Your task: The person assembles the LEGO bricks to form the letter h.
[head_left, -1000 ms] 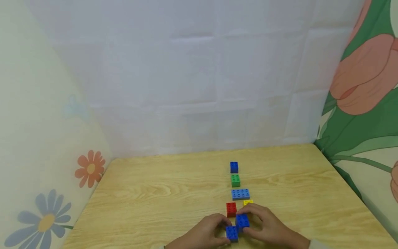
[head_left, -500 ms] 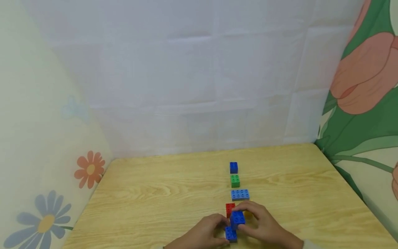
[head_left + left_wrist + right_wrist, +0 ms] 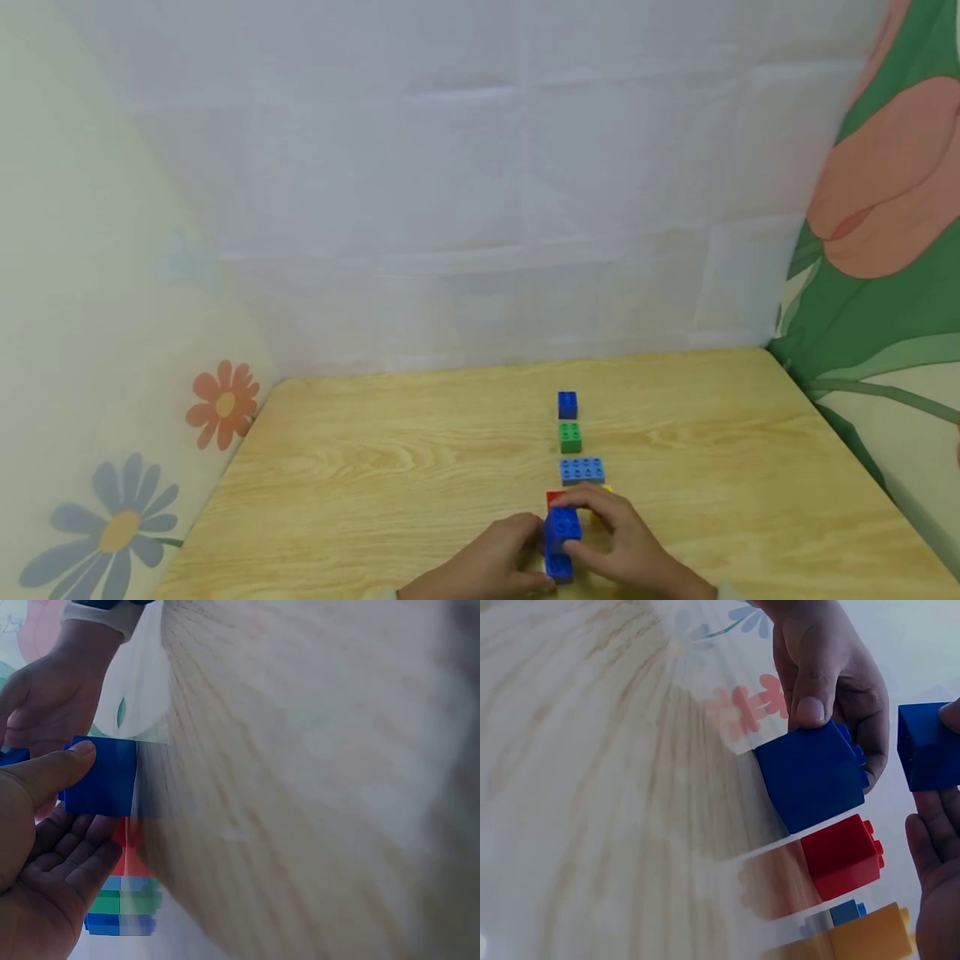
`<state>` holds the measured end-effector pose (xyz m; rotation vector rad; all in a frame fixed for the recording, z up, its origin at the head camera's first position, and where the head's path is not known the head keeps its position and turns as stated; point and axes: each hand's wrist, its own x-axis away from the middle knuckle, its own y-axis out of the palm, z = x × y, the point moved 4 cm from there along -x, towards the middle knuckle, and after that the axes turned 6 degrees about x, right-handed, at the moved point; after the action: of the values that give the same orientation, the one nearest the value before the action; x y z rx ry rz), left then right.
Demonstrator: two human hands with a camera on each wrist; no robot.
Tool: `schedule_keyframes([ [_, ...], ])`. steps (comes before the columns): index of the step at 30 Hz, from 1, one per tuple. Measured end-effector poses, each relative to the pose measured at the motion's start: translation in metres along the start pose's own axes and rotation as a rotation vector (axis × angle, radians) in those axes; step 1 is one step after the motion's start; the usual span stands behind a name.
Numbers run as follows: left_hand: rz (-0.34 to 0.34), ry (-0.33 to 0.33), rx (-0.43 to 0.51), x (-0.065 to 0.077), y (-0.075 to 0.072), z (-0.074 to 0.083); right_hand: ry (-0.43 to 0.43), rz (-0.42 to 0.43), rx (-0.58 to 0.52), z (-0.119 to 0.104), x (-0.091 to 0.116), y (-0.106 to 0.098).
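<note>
Thumb and fingers of my left hand (image 3: 491, 557) pinch a blue toy building brick (image 3: 558, 570) by its sides near the table's front. Studs face up on it, and in the right wrist view this brick (image 3: 810, 780) stands on the table. A second blue brick (image 3: 564, 525) is pinched in my right hand (image 3: 630, 546). In the head view it overlaps the lower brick; the right wrist view shows this held brick (image 3: 934, 748) raised above the other, with a gap between them. Just beyond is a red brick (image 3: 553, 497), mostly hidden by the right hand.
Behind the hands, a light blue brick (image 3: 582, 471), a green brick (image 3: 570, 437) and another blue brick (image 3: 567, 405) line up away from me on the wooden table (image 3: 375, 467). A yellow brick (image 3: 874, 934) stands near the red one, largely covered in the head view.
My right hand has lifted its blue brick and moved it left, over the brick in my left hand. The left hand keeps its place and grip.
</note>
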<state>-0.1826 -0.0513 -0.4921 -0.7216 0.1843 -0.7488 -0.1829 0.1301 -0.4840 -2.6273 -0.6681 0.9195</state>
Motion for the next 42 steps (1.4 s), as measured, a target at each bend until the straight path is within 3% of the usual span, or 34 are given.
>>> schedule_keyframes([
  [7,-0.020,-0.076,0.075,-0.0008,0.0013,0.0009,0.010,0.012,-0.047,-0.0011,0.0009,0.0013],
  [17,-0.006,-0.016,0.026,-0.0019,-0.0013,-0.0054,-0.019,0.035,-0.074,-0.0004,-0.0032,0.0000],
  [25,-0.001,-0.021,0.042,-0.0027,-0.0011,-0.0071,-0.055,0.027,-0.105,0.0020,-0.0016,0.0031],
  [32,0.001,-0.073,0.062,-0.0018,-0.0001,-0.0052,-0.065,0.020,-0.104,0.0014,0.0010,0.0023],
  [42,-0.017,-0.053,0.033,-0.0023,-0.0037,-0.0035,-0.073,-0.017,-0.126,0.0059,0.0054,0.0041],
])
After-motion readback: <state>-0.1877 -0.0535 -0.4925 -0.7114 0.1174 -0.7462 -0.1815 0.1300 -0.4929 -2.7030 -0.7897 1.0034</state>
